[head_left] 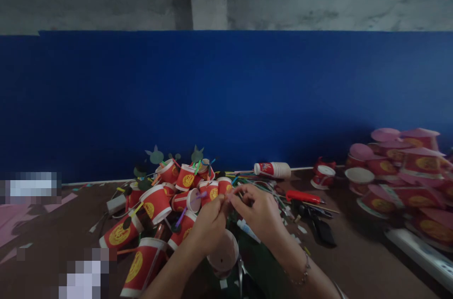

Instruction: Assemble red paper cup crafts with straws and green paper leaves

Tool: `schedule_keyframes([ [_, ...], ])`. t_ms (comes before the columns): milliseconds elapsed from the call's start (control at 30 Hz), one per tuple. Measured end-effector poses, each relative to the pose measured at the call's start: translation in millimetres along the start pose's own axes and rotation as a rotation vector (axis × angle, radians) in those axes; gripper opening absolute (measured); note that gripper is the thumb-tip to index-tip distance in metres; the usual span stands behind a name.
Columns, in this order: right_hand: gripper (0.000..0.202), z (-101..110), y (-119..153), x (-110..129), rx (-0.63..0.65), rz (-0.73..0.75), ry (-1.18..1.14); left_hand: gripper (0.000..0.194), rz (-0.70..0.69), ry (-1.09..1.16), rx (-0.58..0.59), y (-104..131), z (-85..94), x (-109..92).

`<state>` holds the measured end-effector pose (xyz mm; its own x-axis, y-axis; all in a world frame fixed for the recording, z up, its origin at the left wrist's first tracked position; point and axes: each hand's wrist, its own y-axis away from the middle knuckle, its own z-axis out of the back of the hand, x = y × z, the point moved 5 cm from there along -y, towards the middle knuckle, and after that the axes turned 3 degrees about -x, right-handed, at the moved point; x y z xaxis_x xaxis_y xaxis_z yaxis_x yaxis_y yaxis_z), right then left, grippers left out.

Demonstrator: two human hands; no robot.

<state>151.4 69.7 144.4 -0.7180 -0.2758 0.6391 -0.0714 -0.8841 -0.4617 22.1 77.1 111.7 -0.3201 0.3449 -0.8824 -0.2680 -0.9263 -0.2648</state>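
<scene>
My left hand [209,223] and my right hand [257,208] meet in the middle of the view, fingertips pinched together. Between them is a tiny pinkish piece, too small and blurred to name. Just below the hands is an upturned paper cup [222,253] with a small dark hole in its pale base. Scissors [241,274] lie beside this cup, partly out of sight. A white and blue tube [248,230] lies under my right hand. To the left of my hands is a heap of red paper cups [153,203] with yellow emblems, several carrying coloured straws.
Nested cups [272,170] lie by the blue wall [226,101]. A red-handled tool [305,196] and a black object [321,229] are right of my hands. Cups with pink tops [421,162] pile up at far right, behind a white power strip [423,253]. Pink sheets [24,219] lie left.
</scene>
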Motion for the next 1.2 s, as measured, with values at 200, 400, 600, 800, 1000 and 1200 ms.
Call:
schedule_keyframes([
  [200, 0.022, -6.0, -4.3, -7.5, 0.134, 0.015, -0.271, 0.027, -0.003, 0.024, 0.039, 1.3, 2.3, -4.3],
  [400, 0.014, -3.7, -7.9, -3.9, 0.135, 0.069, -0.38, 0.028, 0.02, 0.04, 0.1, 2.7, 3.5, -4.6],
  [600, 0.013, -3.4, -7.2, 1.3, 0.183, 0.1, -0.436, 0.029, 0.033, 0.082, 0.117, 2.6, 2.7, -8.1],
  [800, 0.03, -10.3, -10.9, -8.8, 0.192, 0.021, -0.534, 0.034, 0.057, 0.019, 0.033, -1.6, 9.9, -6.9],
  [1000, 0.032, -9.4, -13.1, -13.3, 0.262, -0.099, -0.504, 0.041, -0.001, -0.065, -0.099, -4.9, 19.2, -6.6],
  [1200, 0.024, -11.8, -10.5, -13.7, 0.357, -0.286, -0.703, 0.041, 0.084, 0.08, -0.071, -4.0, 16.9, -1.0],
])
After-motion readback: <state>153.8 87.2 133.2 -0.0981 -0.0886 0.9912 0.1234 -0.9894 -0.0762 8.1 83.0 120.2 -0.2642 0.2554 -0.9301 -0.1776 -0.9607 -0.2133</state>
